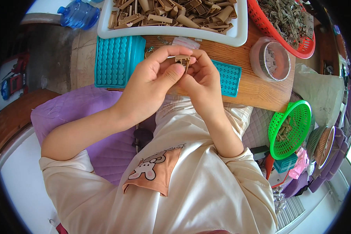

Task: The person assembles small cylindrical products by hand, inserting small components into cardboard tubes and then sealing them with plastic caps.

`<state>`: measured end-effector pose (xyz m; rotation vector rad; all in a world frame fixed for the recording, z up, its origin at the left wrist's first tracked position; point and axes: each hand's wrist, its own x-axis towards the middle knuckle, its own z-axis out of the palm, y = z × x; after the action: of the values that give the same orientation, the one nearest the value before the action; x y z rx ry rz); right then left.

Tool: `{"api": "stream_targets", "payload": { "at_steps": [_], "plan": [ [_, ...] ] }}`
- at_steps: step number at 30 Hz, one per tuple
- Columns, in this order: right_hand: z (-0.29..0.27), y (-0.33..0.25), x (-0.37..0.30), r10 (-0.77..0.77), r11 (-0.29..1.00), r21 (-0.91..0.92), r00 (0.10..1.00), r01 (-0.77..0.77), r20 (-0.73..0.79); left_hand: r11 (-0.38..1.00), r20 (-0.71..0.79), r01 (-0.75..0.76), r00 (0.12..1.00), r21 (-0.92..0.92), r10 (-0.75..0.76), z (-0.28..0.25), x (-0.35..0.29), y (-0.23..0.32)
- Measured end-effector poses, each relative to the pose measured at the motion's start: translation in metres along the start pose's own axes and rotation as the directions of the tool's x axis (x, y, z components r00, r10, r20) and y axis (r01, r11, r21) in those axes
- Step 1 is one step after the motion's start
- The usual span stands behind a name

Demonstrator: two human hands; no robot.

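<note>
Over the table's near edge, both my hands meet at a small brown plastic part with a hollow, angular shape. My left hand has its thumb and fingers closed on the part from the left. From the other side my right hand pinches it too, with some fingertips hidden behind it. Straight ahead, a white bin is heaped with similar brown plastic parts. A teal tray with rows of round bumps sits left of my hands. Partly behind my right hand lies a second teal tray.
On the wooden table stand a clear tub and a red basket of dry scraps. A green basket is at the right, beyond the table edge. A blue water bottle lies far left, past a purple-covered seat.
</note>
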<state>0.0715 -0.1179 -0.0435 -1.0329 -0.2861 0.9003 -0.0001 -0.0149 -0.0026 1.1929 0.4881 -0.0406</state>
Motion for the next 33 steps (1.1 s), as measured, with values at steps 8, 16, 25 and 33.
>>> {"api": "stream_targets", "payload": {
  "at_steps": [8, 16, 25, 33],
  "plan": [
    [0.004, 0.002, -0.003, -0.161, 0.975, -0.158, 0.987, 0.157, -0.008, 0.983, -0.041, -0.147, 0.987, 0.113, 0.152, 0.005, -0.006, -0.001],
    [-0.078, -0.009, 0.005, -0.134, 0.515, -0.857, 0.989, 0.013, -0.065, 0.976, -0.05, 0.209, 0.976, -0.065, -0.212, -0.005, 0.002, 0.004],
    [-0.094, 0.041, -0.009, -0.346, 0.044, -0.994, 0.935, 0.097, 0.077, 0.935, 0.045, 0.354, 0.934, 0.006, -0.354, -0.006, 0.002, 0.007],
    [-0.074, 0.03, -0.014, -0.421, 0.275, -0.954, 0.907, 0.118, -0.009, 0.944, 0.089, 0.321, 0.941, 0.076, -0.327, -0.004, -0.002, 0.006]
  ]
}}
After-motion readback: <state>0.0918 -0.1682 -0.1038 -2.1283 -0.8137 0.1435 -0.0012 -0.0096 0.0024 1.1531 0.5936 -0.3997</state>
